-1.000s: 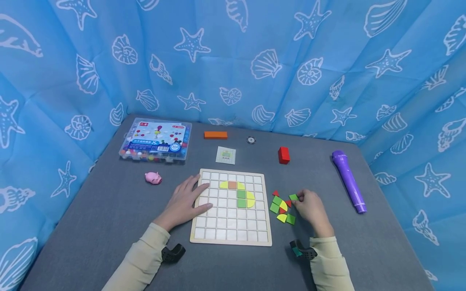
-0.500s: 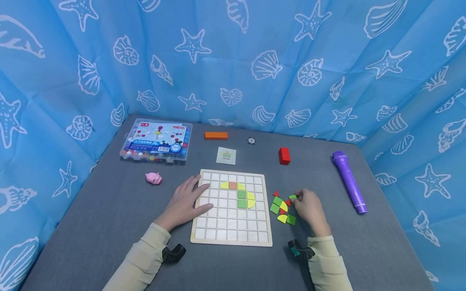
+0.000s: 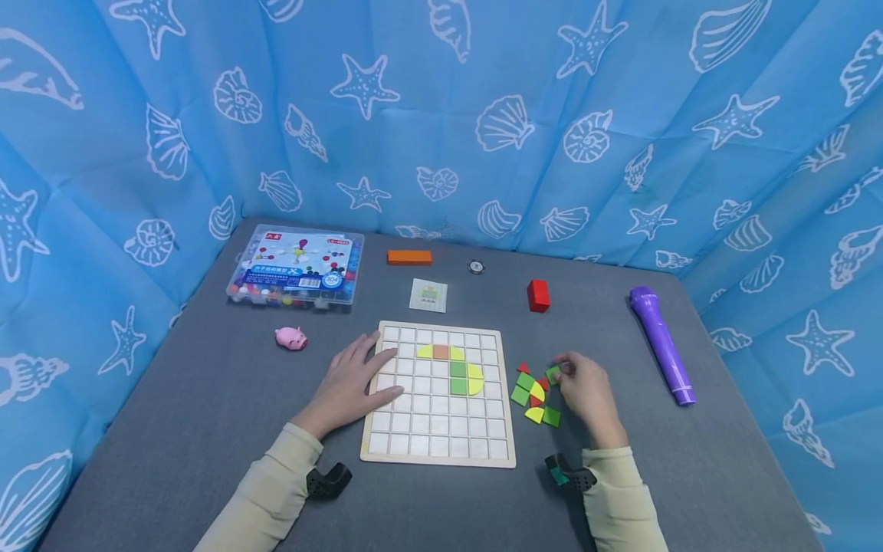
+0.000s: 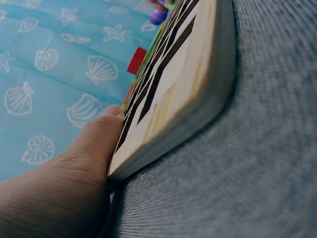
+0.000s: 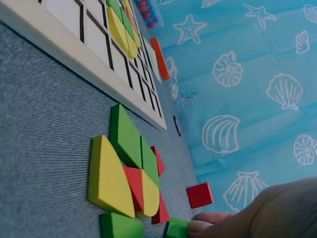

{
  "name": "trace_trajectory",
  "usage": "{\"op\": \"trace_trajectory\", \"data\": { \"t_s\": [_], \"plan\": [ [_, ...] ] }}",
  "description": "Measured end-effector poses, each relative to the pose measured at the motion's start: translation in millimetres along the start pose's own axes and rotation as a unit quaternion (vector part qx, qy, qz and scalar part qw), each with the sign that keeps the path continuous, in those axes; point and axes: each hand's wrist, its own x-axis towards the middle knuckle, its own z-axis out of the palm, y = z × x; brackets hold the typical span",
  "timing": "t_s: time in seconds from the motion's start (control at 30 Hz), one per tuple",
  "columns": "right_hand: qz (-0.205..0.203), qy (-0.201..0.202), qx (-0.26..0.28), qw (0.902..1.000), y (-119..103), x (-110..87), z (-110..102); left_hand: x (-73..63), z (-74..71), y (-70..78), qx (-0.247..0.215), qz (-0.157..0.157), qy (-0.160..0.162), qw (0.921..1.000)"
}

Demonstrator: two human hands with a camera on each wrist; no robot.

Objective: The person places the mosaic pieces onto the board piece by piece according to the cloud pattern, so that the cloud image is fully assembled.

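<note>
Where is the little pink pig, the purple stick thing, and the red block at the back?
pink pig (image 3: pixel 290 337), head view, on the middle of its body.
purple stick (image 3: pixel 661 343), head view, midway along its shaft.
red block (image 3: pixel 538 294), head view, on its top face.

The right hand covers part of the green tile it pinches. In the right wrist view the picture's bottom edge cuts off that tile. The label print on the plastic box is too small to read.

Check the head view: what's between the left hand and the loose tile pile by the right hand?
The wooden grid board lies between them, under the left hand, with the tile pile just off its right edge.
</note>
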Motion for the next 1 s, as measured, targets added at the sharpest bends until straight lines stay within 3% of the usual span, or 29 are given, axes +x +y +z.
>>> {"op": "trace_trajectory", "data": {
  "t_s": [0.17, 0.33, 0.5, 0.77, 1.0],
  "plan": [
    [-0.032, 0.044, 0.011, 0.9985, -4.6, -0.7, 0.1, -0.8, -0.8, 0.1, 0.000, -0.004, -0.005, 1.0000],
    [-0.020, 0.067, 0.047, 0.9964, -21.1, -4.6, 4.8, -1.4, -0.9, -0.9, 0.000, -0.004, -0.007, 1.0000],
    [-0.028, 0.050, 0.087, 0.9945, -29.5, -3.4, 14.6, -0.8, -0.3, -1.9, 0.001, -0.004, -0.006, 1.0000],
    [-0.069, 0.033, 0.087, 0.9932, 11.2, 27.8, 66.9, 0.2, 0.1, -2.3, 0.004, -0.003, -0.005, 1.0000],
    [-0.072, -0.002, 0.115, 0.9907, -10.6, 21.9, 67.7, 0.4, -0.1, -1.8, 0.003, 0.001, -0.003, 1.0000]
  ]
}}
